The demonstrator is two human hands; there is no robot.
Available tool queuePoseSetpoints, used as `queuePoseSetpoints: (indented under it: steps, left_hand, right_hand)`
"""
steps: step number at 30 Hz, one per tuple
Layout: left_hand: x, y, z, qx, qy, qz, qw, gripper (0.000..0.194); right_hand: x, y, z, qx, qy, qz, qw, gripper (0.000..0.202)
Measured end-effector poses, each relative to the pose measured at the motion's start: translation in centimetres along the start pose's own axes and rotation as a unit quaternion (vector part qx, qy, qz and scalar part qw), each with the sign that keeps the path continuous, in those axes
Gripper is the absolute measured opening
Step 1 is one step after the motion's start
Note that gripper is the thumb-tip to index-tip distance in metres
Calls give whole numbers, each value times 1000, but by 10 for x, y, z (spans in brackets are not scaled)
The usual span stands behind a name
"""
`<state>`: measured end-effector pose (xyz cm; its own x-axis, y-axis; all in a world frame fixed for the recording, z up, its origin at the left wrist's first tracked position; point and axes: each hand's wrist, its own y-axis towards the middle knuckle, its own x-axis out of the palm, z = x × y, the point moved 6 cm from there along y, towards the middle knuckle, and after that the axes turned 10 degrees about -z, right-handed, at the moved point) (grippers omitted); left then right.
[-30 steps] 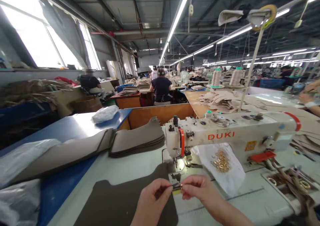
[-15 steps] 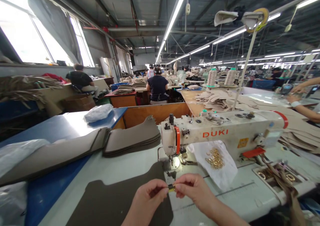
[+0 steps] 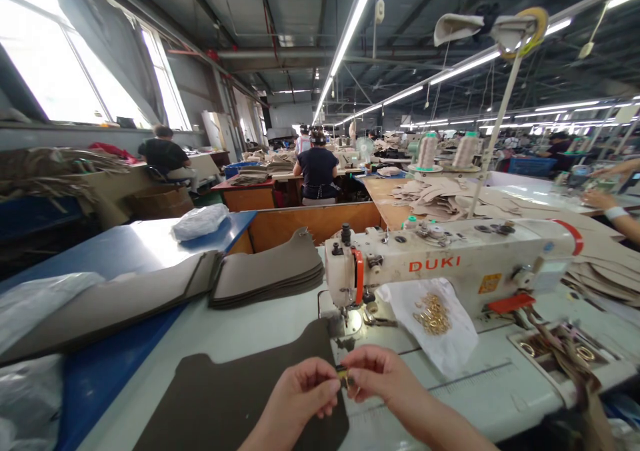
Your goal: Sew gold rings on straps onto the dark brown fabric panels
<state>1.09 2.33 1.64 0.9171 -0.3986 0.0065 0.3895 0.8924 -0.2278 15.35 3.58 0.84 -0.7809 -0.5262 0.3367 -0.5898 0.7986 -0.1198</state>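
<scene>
My left hand (image 3: 303,398) and my right hand (image 3: 387,381) meet in front of the sewing machine (image 3: 480,264), thumbs and fingertips pinched. Between them is a small dark strip (image 3: 343,374) with a yellow and gold-coloured part; its details are too small to make out. Under and beside my left hand lies a large dark grey-brown cut panel (image 3: 235,398), its upper right corner close to the needle area. Gold-coloured metal hardware (image 3: 433,315) is heaped on a white sheet (image 3: 457,344) below the machine arm.
Stacked dark panels (image 3: 270,271) lie left of the machine head, with a longer stack (image 3: 125,298) farther left. A recessed tray (image 3: 555,354) at right holds rings and strips. Thread cones (image 3: 427,152) stand behind. Co-workers sit ahead; another person's hand (image 3: 597,198) shows at far right.
The fingers have shifted slightly around the strip, and my left fingers have curled differently. The whole view has moved a little. The panel and machine stay where they were.
</scene>
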Motion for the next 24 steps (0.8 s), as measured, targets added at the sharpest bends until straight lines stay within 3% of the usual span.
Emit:
queuePoseSetpoints:
  steps: [5, 9, 13, 19, 24]
  left_hand:
    - [-3, -1, -2, 14, -19, 35, 999, 46]
    - [-2, -8, 3, 19, -33, 50, 998, 43]
    - [-4, -14, -7, -12, -119, 65, 991, 44]
    - [-2, -6, -27, -19, -169, 28, 985, 40]
    - [1, 1, -27, -30, -170, -13, 985, 40]
  right_hand:
    - [3, 1, 3, -47, -51, 27, 997, 41]
    - [8, 4, 12, -42, -31, 29, 998, 39]
    - [8, 4, 15, -28, 10, 57, 998, 41]
    - [12, 4, 18, -31, 21, 73, 997, 40]
    - [14, 4, 22, -35, 29, 58, 997, 40]
